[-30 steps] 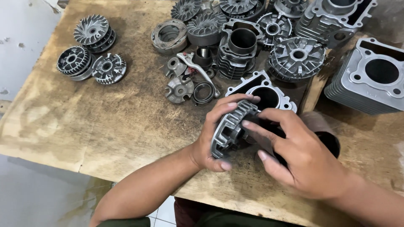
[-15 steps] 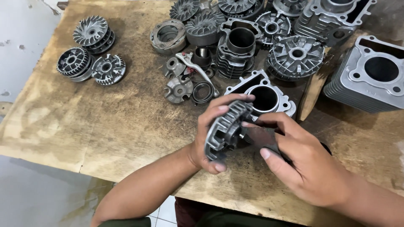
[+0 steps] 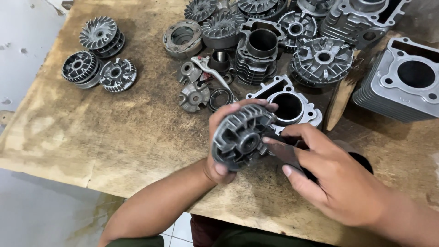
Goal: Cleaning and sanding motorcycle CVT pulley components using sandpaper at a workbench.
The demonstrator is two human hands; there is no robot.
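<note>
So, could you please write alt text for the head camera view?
A left hand holds up a round, grey, finned metal engine part, the right hand touching its edge. Behind, a worn wooden table bears many grey metal engine parts.

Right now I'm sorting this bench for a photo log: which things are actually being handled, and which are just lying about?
Being handled:
- round finned metal part, held in the left hand
- right hand, fingertips on that part

Lying about:
- three finned discs
- open cylinder block
- big finned cylinder
- lever
- wooden table
</note>
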